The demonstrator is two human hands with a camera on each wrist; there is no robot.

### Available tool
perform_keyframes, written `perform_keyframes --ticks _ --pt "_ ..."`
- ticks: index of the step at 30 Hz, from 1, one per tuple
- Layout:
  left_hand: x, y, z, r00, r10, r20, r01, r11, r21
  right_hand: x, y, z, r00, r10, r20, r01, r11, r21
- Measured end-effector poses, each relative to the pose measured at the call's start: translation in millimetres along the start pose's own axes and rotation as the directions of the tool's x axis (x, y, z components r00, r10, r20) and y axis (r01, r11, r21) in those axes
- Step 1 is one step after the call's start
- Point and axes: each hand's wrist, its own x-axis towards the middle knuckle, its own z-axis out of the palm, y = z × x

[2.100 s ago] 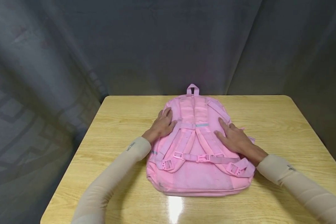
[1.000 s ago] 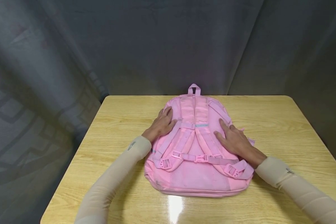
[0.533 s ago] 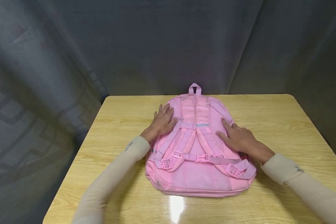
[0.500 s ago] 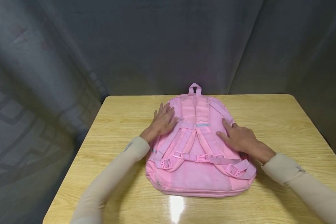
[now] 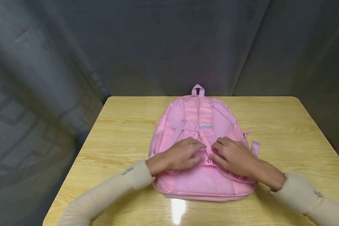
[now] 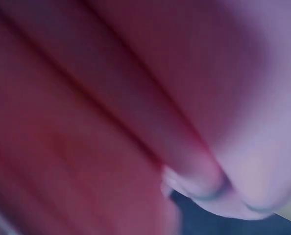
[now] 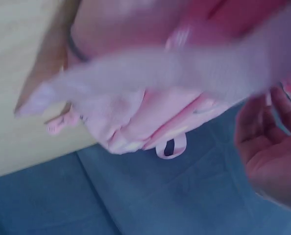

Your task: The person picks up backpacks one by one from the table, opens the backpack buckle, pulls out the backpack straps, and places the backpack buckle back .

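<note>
A pink backpack (image 5: pixel 203 182) lies on the wooden table, its back panel and shoulder straps facing up and its top loop (image 5: pixel 197 90) at the far side. My left hand (image 5: pixel 183 153) and right hand (image 5: pixel 234 155) meet low on the panel, fingers curled in at the chest strap buckle (image 5: pixel 208 162). Between them they pinch it, and most of that strap is hidden under the hands. Blurred pink fabric fills the left wrist view. In the right wrist view the curled right hand (image 7: pixel 273 142) shows beside a pink piece, with a pale webbing strap (image 7: pixel 150 71) crossing close to the camera.
The wooden table (image 5: pixel 121 138) extends to both sides of the backpack. A loose strap end (image 5: pixel 255 148) and a zip pull (image 5: pixel 247 134) stick out on its right. Dark grey curtains (image 5: pixel 164 47) hang behind the table and on the left.
Both hands have left the upper sides of the backpack, moving inward and toward me to the chest strap buckle. Their fingers, spread flat before, are now curled. The backpack stays almost in place.
</note>
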Motion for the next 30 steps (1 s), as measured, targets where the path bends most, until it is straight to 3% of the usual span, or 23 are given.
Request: perform_keyframes --ticks 6,9,18,24,30 --pt "-4.7 14.2 10.3 0.998 0.011 0.057 -0.021 0.983 0.183 -11.5 -7.4 12.1 0.990 -0.139 -0.032 0.141 0.987 0.072" --pt "-5.4 16.4 12.8 0.997 0.003 0.073 -0.019 0.976 0.219 -14.2 -7.8 15.6 0.985 -0.167 -0.035 0.169 0.983 0.071" --pt "-4.3 19.4 19.1 1.000 0.010 0.024 -0.015 0.975 0.223 -16.9 -6.4 19.8 0.976 -0.208 -0.062 0.212 0.974 0.077" --pt "-7.1 19.3 20.2 0.998 0.037 -0.047 -0.027 0.981 0.194 -16.5 -5.2 20.1 0.971 -0.217 -0.098 0.225 0.971 0.082" --pt "-11.0 20.2 20.0 0.997 0.017 -0.072 -0.005 0.986 0.170 -16.3 -5.3 19.2 0.973 -0.206 -0.108 0.217 0.970 0.110"
